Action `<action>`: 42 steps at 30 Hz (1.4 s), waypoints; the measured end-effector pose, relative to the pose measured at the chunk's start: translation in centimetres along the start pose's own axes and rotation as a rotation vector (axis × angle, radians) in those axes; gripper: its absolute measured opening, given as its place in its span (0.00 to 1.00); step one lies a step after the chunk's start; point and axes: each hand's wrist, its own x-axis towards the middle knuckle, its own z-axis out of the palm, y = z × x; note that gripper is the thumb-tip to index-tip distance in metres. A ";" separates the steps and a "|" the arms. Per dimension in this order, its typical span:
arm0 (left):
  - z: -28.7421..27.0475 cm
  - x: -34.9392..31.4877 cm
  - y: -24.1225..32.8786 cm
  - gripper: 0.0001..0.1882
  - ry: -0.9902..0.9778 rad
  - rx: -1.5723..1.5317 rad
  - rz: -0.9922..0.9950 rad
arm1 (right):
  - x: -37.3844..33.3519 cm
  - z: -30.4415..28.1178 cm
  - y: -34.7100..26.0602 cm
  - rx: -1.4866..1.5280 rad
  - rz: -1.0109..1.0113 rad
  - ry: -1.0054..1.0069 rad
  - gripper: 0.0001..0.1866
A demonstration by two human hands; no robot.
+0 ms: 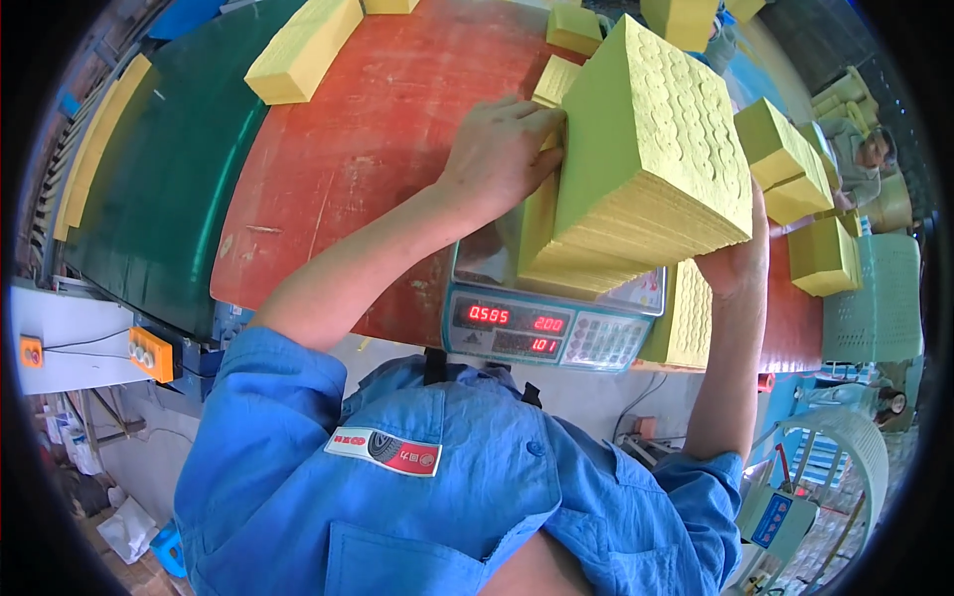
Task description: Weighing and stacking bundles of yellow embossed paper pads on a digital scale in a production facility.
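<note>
A thick stack of yellow embossed paper [636,149] is held between my two hands, tilted above a digital scale [547,333] with lit red digits. My left hand [507,149] presses its left side, the fingertips partly hidden behind the stack. Its right side near the lower corner is gripped by my right hand [733,260], whose fingers are mostly hidden. Under the big stack, more yellow paper [537,233] shows on the scale's pan; whether the two touch I cannot tell. Another yellow paper stack [686,318] stands just right of the scale.
The red tabletop [328,179] bears more yellow stacks [303,50] at the far left and right. A green conveyor belt [169,189] runs along the left, near an orange button box [150,355]. A green chair [874,298] and a co-worker [863,159] are at the right.
</note>
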 end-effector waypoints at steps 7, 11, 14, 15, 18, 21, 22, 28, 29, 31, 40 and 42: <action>0.3 -0.6 0.5 0.19 -0.042 -0.075 -0.068 | -0.5 1.4 -0.3 -0.113 0.014 0.058 0.26; 0.2 -0.4 0.8 0.07 -0.049 -0.104 -0.055 | -0.2 1.7 -0.8 -0.150 0.032 0.056 0.28; -0.2 -0.4 1.0 0.18 -0.110 -0.097 -0.096 | -0.2 1.6 -0.7 -0.196 0.004 0.068 0.29; -0.1 -0.4 0.9 0.18 -0.117 -0.103 -0.083 | -0.4 1.1 -0.7 -0.201 0.008 0.010 0.28; 0.2 -0.5 0.8 0.11 -0.101 -0.159 -0.028 | -0.2 0.1 -0.3 -0.271 -0.028 -0.152 0.27; 0.0 -1.1 0.8 0.17 -0.197 -0.375 -0.280 | 0.1 0.4 -0.1 -0.293 -0.011 -0.160 0.27; -0.1 -1.2 1.0 0.17 -0.208 -0.383 -0.266 | 0.3 0.4 0.1 -0.289 -0.019 -0.143 0.27; 0.2 -2.1 4.2 0.26 -0.109 -1.087 -0.705 | 1.8 -1.9 0.8 -0.547 -0.172 -0.138 0.33; 0.3 -2.2 5.0 0.26 -0.109 -1.082 -0.707 | 1.3 -1.5 0.7 -0.468 -0.167 -0.123 0.36; 0.7 -2.1 6.7 0.31 -0.018 -1.352 -0.737 | 2.4 -2.8 2.8 -0.310 -0.244 -0.081 0.36; 3.7 -4.2 6.1 0.28 0.173 -1.412 -0.852 | 0.0 1.5 7.3 -0.114 0.012 0.089 0.42; 3.4 -4.1 6.2 0.32 0.122 -1.363 -0.899 | 0.5 1.1 7.0 -0.112 0.049 0.119 0.42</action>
